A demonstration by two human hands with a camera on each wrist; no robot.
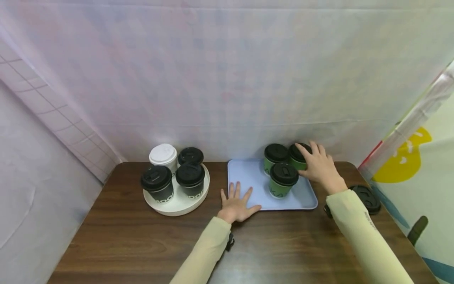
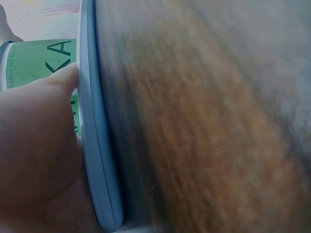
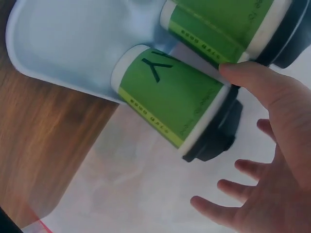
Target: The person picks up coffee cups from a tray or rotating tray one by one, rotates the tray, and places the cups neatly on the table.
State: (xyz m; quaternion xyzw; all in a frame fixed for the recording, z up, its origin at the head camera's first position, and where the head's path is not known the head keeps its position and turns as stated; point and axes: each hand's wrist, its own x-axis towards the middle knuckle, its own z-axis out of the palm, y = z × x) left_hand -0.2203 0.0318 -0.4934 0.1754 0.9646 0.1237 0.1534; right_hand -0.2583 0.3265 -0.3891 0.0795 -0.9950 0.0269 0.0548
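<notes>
My left hand (image 1: 237,207) lies with spread, straight fingers on the front left part of a light blue tray (image 1: 248,169). In the left wrist view its thumb reaches over the tray's rim (image 2: 92,126). Three green paper cups with black lids stand on the tray: a front cup (image 1: 283,181), a back left cup (image 1: 275,154) and a back right cup (image 3: 167,99). My right hand (image 1: 320,167) is at the back right cup, fingers apart around its lid (image 3: 214,131). Its thumb extends between that cup and a neighbouring green cup (image 3: 218,24).
Left of the tray, a round white tray (image 1: 170,211) holds several lidded cups: a white-lidded cup (image 1: 163,156) and dark cups (image 1: 157,183) with black lids. A black lid-like object (image 1: 367,199) lies by the table's right edge. A pale cloth (image 1: 227,79) hangs behind the wooden table (image 1: 149,248).
</notes>
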